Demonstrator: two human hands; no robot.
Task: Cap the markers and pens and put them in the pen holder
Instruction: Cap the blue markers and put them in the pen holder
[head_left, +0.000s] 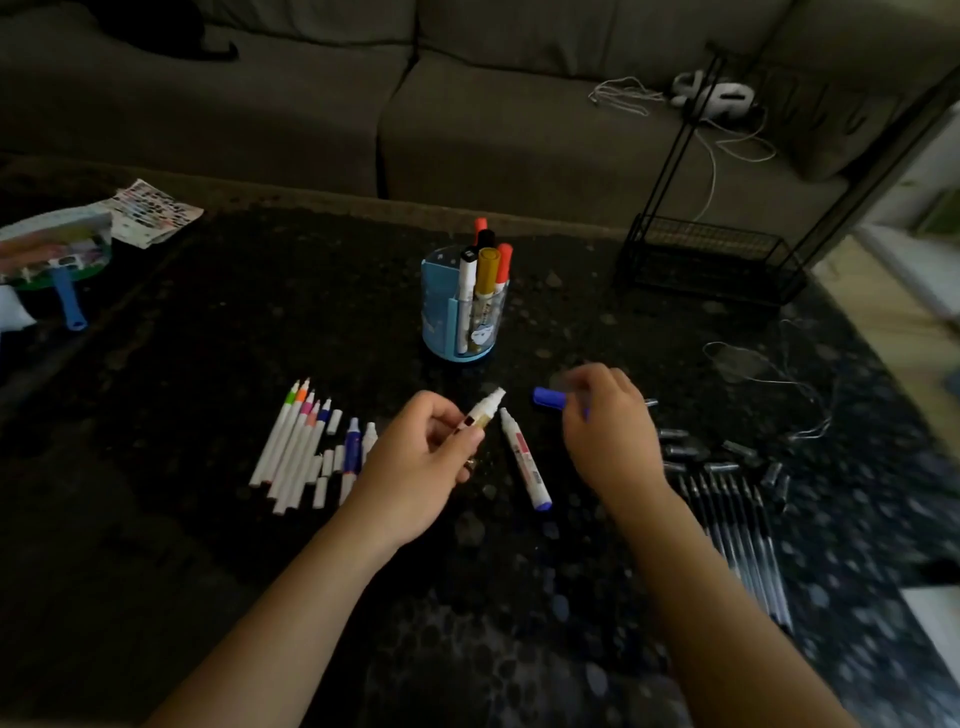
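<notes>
I see L hand gripping an uncapped white marker, tip twd the blue pen holder further back on the table. R hand pinches a blue cap near the tip, apart from it.

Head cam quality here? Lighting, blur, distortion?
Head view: dim overall, the black pens at right nearly vanish into the dark table; right hand is motion-blurred, the blue cap it pinches soft; left hand and its uncapped marker are sharp; wide-angle bending toward the edges, far-right edge blown out.
</notes>
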